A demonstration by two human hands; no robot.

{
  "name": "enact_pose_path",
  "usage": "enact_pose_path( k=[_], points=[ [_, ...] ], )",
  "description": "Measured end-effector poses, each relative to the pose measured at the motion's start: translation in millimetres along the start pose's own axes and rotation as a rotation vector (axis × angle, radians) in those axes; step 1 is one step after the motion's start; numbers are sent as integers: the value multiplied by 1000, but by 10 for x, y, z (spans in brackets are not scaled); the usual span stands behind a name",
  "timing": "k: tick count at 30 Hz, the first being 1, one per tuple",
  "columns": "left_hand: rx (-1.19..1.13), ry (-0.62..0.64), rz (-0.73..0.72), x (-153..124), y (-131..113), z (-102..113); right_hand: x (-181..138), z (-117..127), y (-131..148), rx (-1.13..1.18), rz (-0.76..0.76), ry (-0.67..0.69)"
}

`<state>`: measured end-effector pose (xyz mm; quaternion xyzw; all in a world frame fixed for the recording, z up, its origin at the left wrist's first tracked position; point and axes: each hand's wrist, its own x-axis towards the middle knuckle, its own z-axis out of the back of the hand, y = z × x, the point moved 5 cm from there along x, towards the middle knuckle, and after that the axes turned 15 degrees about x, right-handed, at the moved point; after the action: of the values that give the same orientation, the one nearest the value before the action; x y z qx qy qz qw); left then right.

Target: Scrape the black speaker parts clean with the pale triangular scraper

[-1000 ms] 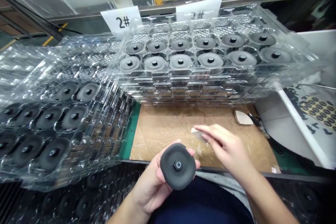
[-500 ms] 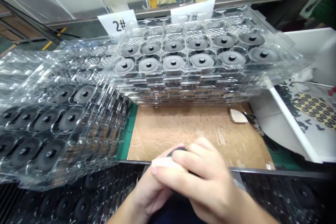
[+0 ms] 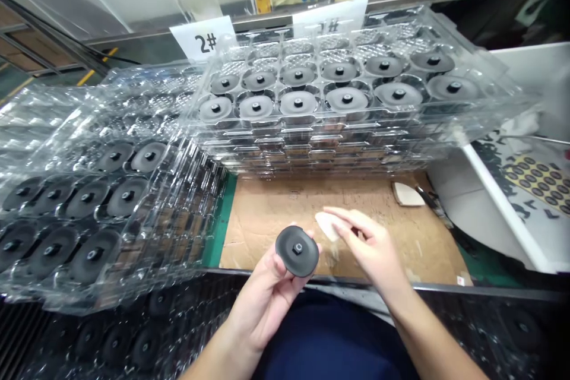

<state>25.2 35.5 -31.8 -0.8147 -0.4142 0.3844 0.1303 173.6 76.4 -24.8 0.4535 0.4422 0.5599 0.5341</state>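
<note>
Behind right fingers (image 3: 351, 231), white piece (image 3: 327, 224) (half-hidden)

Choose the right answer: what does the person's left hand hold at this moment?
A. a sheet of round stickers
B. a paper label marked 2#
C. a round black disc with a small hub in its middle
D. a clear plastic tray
C: the left hand grips a round black disc by its edge, while the right hand holds a small white piece beside it.
</note>
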Motion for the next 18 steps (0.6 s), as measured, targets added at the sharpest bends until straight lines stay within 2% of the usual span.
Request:
enact_pose_path(
  k=[3,5,6,8,9,10,13,14,16,18],
  points=[
    [70,8,-33,-16,-18,-45,-27,-97,562,49,152,-16],
    [126,-15,-25,-42,-35,-34,-80,-237,814,75,249,119],
    [149,-33,-14,-55,-41,-17,-101,-310,871,88,252,220],
    [178,-67,-3,-73,-49,16,-115,-422,881,104,187,403],
    [188,-71,-5,-76,-51,21,-103,-448,866,94,160,439],
    [202,-72,-5,-76,-51,18,-77,-445,860,67,164,408],
    [242,-63,-16,-75,-79,-19,-38,-367,924,-21,298,202],
    [243,-53,-23,-79,-104,-34,-60,-349,952,-10,329,197],
    [226,-33,-28,-91,-165,-58,-141,-319,975,43,311,317],
    [204,-3,-8,-97,-205,-86,-230,-244,945,34,226,423]
  ],
)
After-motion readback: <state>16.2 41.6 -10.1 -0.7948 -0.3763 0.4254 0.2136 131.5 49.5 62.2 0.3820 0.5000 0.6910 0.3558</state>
